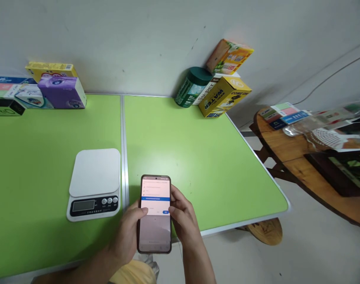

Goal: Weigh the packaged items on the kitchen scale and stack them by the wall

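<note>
A smartphone (pixel 155 227) with a lit screen is held upright between my two hands, above the front edge of the green table (pixel 168 146). My left hand (pixel 127 230) wraps its left side, thumb over the screen's edge. On the other side, my right hand (pixel 184 217) grips the phone, its thumb by a small blue button on the display. The screen shows a pale panel with a blue bar; its text is too small to read. Left of the phone lies a white kitchen scale (pixel 95 173), with its display dark and nothing on its plate.
Purple (pixel 63 92) and yellow boxes (pixel 52 70) stand against the wall at left. Far right on the table are a green canister (pixel 193 86), a yellow box (pixel 224 96) and an orange box (pixel 230 57). A wooden table (pixel 295 157) with packages and a wooden stool (pixel 265 231) stand beyond.
</note>
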A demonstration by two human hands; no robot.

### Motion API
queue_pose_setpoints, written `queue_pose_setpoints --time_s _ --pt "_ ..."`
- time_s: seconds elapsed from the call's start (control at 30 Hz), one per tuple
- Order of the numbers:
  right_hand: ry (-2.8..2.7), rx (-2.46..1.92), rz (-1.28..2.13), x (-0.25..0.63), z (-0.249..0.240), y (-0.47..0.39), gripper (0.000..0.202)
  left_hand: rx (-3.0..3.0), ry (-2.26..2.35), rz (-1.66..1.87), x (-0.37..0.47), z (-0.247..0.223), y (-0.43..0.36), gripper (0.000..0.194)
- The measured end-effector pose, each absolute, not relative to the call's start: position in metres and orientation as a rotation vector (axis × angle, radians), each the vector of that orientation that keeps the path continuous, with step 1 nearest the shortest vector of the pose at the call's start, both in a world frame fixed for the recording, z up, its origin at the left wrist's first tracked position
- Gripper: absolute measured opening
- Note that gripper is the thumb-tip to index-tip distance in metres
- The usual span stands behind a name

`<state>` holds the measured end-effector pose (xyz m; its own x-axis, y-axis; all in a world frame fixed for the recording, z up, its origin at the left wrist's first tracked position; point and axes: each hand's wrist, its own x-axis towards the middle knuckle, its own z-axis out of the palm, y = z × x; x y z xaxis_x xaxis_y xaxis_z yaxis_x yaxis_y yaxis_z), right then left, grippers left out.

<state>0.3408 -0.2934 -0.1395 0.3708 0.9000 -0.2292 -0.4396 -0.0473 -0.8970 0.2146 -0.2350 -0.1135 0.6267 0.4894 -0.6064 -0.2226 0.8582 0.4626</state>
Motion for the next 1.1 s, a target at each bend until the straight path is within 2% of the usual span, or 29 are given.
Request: queue_pose_setpoints --time_s 0.3,0.53,1.1 --pt "-0.673 -1.220 1.134 0.3426 -0.1340 -0.2992 0.053 0.414 0.780 0.421 0.2126 -0.1127 -0.2348 0.041" --pt "-0.620 -1.107 1.174 0.3419 -0.1385 -0.3002 0.057 0.363 0.805 0.407 0.2118 -0.1137 -0.2346 0.043" --pt "-0.593 -1.147 1.185 0.3424 -0.1412 -0.2957 0.060 0.276 0.815 0.423 0.2131 -0.1170 -0.2337 0.040"
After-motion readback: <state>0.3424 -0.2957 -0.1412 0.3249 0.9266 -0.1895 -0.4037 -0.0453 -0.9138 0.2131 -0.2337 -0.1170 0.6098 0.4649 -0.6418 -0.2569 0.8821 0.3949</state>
